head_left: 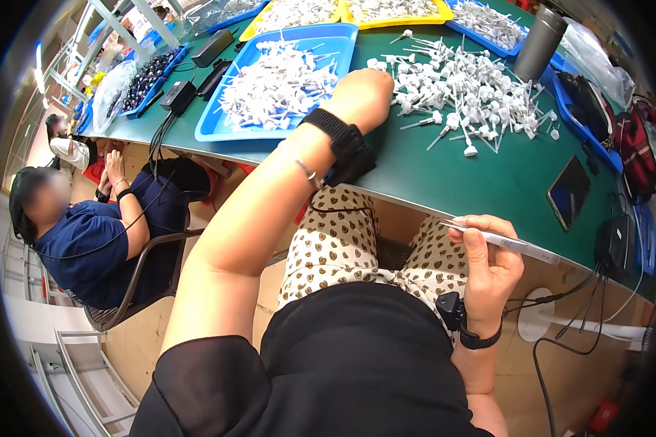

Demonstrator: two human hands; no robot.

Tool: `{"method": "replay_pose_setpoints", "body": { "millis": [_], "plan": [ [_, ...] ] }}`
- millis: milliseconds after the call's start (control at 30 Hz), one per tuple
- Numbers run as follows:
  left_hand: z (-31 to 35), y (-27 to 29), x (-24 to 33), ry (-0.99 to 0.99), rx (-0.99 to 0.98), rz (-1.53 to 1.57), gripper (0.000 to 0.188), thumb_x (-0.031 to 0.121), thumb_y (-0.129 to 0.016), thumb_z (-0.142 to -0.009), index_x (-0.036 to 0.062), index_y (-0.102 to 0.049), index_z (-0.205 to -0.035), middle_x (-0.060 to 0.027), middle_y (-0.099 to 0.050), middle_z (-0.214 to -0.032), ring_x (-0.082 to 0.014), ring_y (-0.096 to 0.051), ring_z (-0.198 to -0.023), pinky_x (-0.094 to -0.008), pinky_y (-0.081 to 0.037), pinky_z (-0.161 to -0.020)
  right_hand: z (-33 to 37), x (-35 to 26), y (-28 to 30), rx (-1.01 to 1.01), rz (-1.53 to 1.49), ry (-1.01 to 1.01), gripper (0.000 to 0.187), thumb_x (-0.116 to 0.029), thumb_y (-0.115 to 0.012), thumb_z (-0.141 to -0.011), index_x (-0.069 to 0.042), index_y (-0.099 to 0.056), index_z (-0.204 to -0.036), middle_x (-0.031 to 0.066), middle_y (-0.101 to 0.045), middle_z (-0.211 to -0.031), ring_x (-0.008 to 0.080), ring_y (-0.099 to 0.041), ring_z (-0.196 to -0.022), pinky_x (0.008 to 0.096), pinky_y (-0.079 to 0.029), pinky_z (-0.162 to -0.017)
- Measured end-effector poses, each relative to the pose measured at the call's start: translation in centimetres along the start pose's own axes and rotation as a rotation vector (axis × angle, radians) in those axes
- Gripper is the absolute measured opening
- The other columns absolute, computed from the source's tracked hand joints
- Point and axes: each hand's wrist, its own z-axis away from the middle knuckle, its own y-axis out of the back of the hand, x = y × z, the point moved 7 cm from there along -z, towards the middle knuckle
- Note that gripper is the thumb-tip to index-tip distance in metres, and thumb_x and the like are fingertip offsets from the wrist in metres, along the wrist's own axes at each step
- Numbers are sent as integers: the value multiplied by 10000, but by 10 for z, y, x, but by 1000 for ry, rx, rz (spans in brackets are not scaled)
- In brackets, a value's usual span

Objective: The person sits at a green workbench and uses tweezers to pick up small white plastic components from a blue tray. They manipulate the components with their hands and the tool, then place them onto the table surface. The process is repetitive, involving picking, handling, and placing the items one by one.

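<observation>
My left hand (364, 97) is curled into a fist shape between the blue tray (348, 44) and a loose pile of small white plastic parts with thin stems (481, 91). Its fingers are bent under and mostly hidden, so what they hold cannot be made out. The blue tray carries a heap of the same white parts (273, 87). Low on the right, at the table's front edge, my right hand (488, 266) is closed around metal tweezers (521, 245), thumb and fingers pinching them. Both wrists wear black straps with a dark device.
Yellow trays (401, 22) and another blue tray (514, 49) of white parts line the back. A grey tumbler (541, 44) stands at the right, with a phone (569, 193) nearer on the green table (444, 175). Cables hang at both sides. A seated person (95, 226) is at the left.
</observation>
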Motion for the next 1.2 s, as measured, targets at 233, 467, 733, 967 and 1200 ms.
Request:
{"method": "replay_pose_setpoints", "body": {
  "millis": [233, 467, 733, 967, 1200],
  "plan": [
    [-14, 0, -11, 107, 41, 87, 200, 31, -573, -817, -32, -714, -945, -253, -709, -1006, -385, -691, -1004, -443, -554, -873, -1, 2, 1, 8, -11, 0, 131, -8, -691, -943, 44, -641, -1052, 108, -696, -993, 132, -667, -856, 251, -555, -781],
    [19, 28, -29, 191, 260, 801, 236, 163, -664, -949, -35, -657, -1077, -66, -672, -742, -124, -676, -659, -284, -547, -625, 0, 3, -1, 7, -6, -6, 130, -24, -694, -946, 45, -641, -1043, 107, -706, -973, 134, -673, -852, 251, -557, -780],
    [168, 3, 57, 88, 158, 1341, 153, 52, -651, -971, -7, -700, -1103, -57, -651, -923, -89, -648, -698, -238, -543, -631, 8, 9, -23, -53, -170, -27, 160, -36, -631, -984, 56, -611, -1113, 153, -677, -1098, 197, -686, -979, 325, -582, -897],
    [203, -29, 74, 155, 149, 1499, 134, 8, -685, -937, -12, -714, -1066, -69, -647, -963, -103, -650, -707, -227, -520, -597, 17, 16, -38, -141, -148, -53, 154, -16, -619, -985, 56, -615, -1121, 153, -675, -1114, 211, -689, -1002, 328, -572, -917],
    [206, -39, 69, 135, 244, 1416, 117, 3, -699, -922, -8, -716, -1038, -74, -652, -960, -110, -656, -727, -226, -515, -591, 23, 21, -45, -157, -28, -70, 138, -5, -634, -976, 50, -626, -1102, 141, -682, -1102, 189, -686, -975, 304, -565, -881]
  ]
}}
